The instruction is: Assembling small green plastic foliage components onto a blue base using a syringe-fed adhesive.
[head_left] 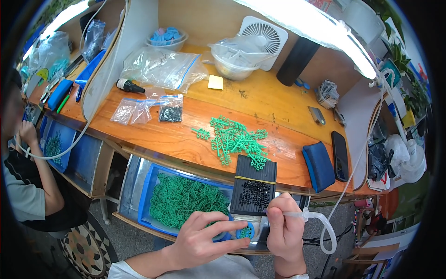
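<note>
My left hand point(204, 235) reaches in low, its index and middle fingers stretched apart on either side of a small blue round holder point(250, 229) with a green ringed piece on it. My right hand point(284, 228) is closed around a slim pen-like tool joined to a clear, bent hose point(327, 222). The tool's tip points left, beside a black ribbed tray point(254, 173) with a yellow band across it. Many tiny black beads point(253, 195) lie in the tray's near half. A pile of green ringed branch-shaped pieces point(237, 139) lies beyond it.
A blue bin point(145, 197) of green pieces point(186, 200) sits in the open drawer. On the bench are a blue pouch point(318, 166), phone point(340, 156), small bags point(171, 108), dark bottle point(129, 86), bowl point(234, 69) and fan point(265, 39). Another person point(28, 186) sits at left.
</note>
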The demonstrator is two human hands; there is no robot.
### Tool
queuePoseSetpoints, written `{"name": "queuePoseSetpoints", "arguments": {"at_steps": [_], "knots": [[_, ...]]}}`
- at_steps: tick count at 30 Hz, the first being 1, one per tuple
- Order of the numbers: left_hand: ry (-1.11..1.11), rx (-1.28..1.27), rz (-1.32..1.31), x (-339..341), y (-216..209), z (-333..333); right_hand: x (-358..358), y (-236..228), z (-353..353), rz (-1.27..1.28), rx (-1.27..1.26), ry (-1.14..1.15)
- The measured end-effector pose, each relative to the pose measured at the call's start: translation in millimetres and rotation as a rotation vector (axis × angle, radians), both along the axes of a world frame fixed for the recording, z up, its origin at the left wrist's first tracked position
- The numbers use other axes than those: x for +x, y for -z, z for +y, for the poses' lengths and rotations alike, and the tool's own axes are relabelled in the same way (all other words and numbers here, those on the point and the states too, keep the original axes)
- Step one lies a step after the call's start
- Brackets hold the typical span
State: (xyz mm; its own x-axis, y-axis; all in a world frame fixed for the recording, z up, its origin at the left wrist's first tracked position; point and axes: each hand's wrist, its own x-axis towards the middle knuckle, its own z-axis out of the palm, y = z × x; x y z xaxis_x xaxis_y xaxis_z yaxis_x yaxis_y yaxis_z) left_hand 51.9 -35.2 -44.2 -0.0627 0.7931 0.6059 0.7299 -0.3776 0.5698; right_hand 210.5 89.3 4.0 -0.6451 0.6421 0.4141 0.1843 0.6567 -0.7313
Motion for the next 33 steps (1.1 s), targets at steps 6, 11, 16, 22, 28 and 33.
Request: {"name": "queuePoseSetpoints", "arguments": {"at_steps": [6, 11, 16, 22, 28, 33], "knots": [[0.005, 0.001, -0.001, -0.3, -0.4, 0.0, 10.0, 8.7, -4.3, 0.045, -0.049, -0.053], [0.015, 0.000, -0.006, -0.7, -0.1, 0.8, 9.2, 8.5, -25.0, 0.229, -0.331, -0.175], [0.009, 0.013, -0.011, -0.4, -1.1, 2.2, 10.1, 9.2, -23.9, 0.175, -0.289, -0.220], [-0.002, 0.016, -0.011, 0.6, -1.1, 2.2, 11.2, 7.6, -22.1, 0.101, -0.248, -0.254], [0.002, 0.017, -0.014, 0.8, -0.4, 2.3, 10.3, 2.0, -15.4, 0.111, -0.210, -0.272], [0.016, 0.005, -0.006, -0.2, 0.4, 0.0, 13.6, 9.2, 4.7, 0.120, -0.070, 0.003]]}}
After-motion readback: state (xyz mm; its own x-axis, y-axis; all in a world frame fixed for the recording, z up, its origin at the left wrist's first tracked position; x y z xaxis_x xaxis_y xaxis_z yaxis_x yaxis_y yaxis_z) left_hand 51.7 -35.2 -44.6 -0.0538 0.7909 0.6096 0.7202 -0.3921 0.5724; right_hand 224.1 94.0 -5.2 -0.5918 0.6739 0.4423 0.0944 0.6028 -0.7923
